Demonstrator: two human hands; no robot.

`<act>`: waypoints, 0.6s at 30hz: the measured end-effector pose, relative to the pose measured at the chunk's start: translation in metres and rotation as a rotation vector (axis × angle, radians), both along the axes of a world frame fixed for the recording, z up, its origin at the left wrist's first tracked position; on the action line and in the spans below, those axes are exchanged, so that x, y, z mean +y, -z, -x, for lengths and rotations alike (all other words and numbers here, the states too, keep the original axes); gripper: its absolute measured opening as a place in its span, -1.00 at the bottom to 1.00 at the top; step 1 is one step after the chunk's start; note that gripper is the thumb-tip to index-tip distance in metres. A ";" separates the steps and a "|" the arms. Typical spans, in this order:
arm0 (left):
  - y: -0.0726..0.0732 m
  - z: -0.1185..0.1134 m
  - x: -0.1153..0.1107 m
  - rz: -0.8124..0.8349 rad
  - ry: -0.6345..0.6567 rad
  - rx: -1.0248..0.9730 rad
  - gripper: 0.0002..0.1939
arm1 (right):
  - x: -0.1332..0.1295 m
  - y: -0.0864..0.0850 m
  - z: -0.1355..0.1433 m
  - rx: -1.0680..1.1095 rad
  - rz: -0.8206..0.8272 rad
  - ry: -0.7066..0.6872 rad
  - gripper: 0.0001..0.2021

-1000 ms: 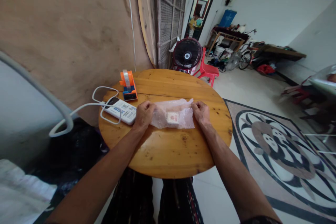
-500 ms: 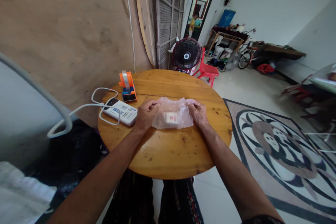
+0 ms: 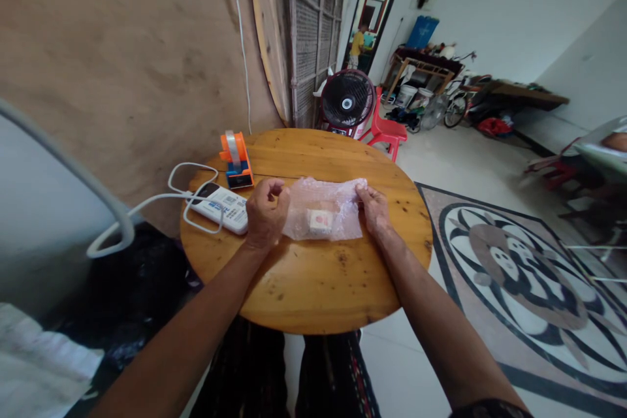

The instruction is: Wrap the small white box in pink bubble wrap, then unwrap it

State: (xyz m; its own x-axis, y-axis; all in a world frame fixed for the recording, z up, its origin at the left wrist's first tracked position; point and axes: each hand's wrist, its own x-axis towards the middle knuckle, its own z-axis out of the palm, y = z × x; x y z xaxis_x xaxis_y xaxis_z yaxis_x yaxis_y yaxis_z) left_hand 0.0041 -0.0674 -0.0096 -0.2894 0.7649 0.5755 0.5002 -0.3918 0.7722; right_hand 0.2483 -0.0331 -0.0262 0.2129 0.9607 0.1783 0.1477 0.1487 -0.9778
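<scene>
A sheet of clear bubble wrap lies on the round wooden table in front of me. Within it, near its front edge, sits a small white box with red print, seen through or against the plastic. My right hand pinches the wrap's far right corner between thumb and fingers. At the left edge, my left hand is closed with curled fingers against the wrap; the exact grip is partly hidden by the hand itself.
Left of my left hand lie a white device with a label and its looped white cable. Behind them stands an orange and blue tape dispenser. Beyond the table are a fan and a red chair. A person stands in the doorway.
My left hand has turned, its knuckles raised and fingers more curled. The wrap's far right corner has lifted and spread a little under my right hand. The box stays in place.
</scene>
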 end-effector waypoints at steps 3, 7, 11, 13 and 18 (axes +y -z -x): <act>-0.002 0.000 -0.015 -0.169 0.024 0.205 -0.85 | 0.000 -0.001 0.001 0.066 -0.001 0.019 -0.55; -0.002 0.000 -0.027 -0.264 0.280 0.356 -0.84 | -0.001 -0.001 0.003 0.086 0.010 0.010 -0.56; -0.003 -0.002 -0.025 -0.282 0.450 0.411 -0.77 | -0.001 -0.002 0.004 0.082 0.028 -0.001 -0.55; -0.003 -0.003 -0.021 -0.239 0.505 0.429 -0.70 | -0.002 -0.003 0.004 0.082 0.024 -0.006 -0.55; -0.002 -0.004 -0.014 0.032 0.373 0.480 -0.65 | 0.000 -0.004 0.002 0.026 -0.016 0.031 -0.52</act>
